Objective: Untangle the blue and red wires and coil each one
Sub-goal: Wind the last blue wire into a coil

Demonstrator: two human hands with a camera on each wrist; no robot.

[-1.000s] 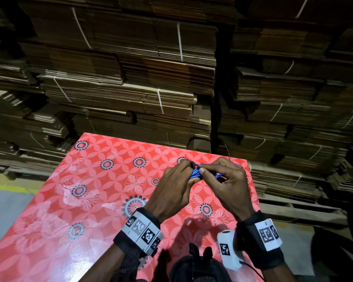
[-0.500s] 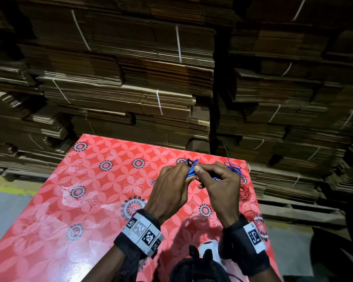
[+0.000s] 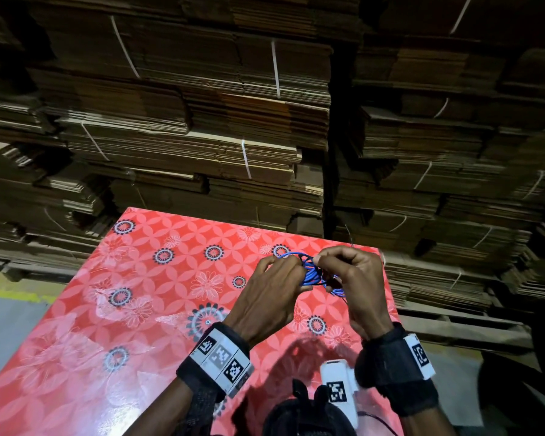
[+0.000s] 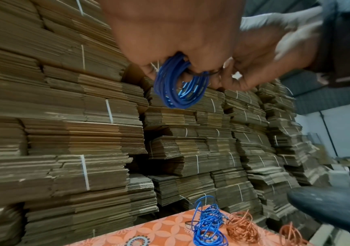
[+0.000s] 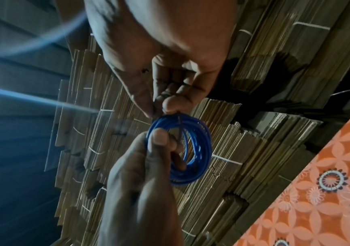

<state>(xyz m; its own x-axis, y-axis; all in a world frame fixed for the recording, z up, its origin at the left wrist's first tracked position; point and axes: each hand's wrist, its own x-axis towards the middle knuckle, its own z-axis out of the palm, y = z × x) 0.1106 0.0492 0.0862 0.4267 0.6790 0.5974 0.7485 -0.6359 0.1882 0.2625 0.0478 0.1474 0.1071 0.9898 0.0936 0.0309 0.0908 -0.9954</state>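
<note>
Blue wire coil [image 5: 193,149] looks wound, held above the red table [image 3: 145,309] w/ left hand [image 3: 271,297] gripping it & right hand [image 3: 353,278] pinching a thin dark tie round it; on the table, loose blue wire [image 4: 208,228] & red wires [image 4: 243,228] left to coil, approx half done.

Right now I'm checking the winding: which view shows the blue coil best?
Right wrist: the blue coil faces the camera as a full ring. Left wrist shows it edge-on; in the head view, hands mostly hide it.
</note>
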